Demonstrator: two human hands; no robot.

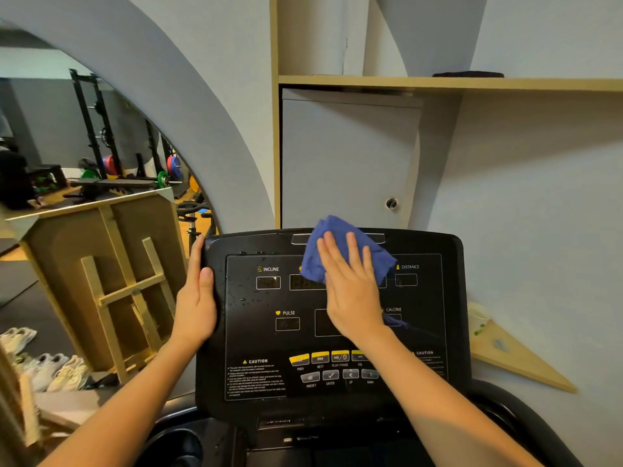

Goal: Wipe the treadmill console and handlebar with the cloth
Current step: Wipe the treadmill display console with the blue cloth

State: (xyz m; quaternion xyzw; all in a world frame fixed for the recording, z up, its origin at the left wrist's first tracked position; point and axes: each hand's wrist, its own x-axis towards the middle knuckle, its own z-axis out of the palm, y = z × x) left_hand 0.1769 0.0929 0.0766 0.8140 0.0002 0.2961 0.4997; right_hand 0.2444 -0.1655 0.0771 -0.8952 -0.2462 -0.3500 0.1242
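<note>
The black treadmill console (256, 335) fills the lower middle of the head view, with labelled displays and yellow buttons. A folded blue cloth (323, 251) lies on its upper middle, over the top displays. My right hand (354, 288) rests flat on the cloth, fingers spread, pressing it against the panel. My left hand (197, 298) grips the console's left edge, thumb on the front face. Small water droplets dot the panel near the INCLINE display. The dark handlebar (526, 412) curves out at the lower right; another part shows at the lower left.
A pale wall with a wooden shelf (438, 83) and a grey cabinet door (347, 163) stands right behind the console. A wooden stand (111, 281) and several white shoes (50, 369) sit at the left. A triangular wooden shelf (515, 355) holds a paper cup at the right.
</note>
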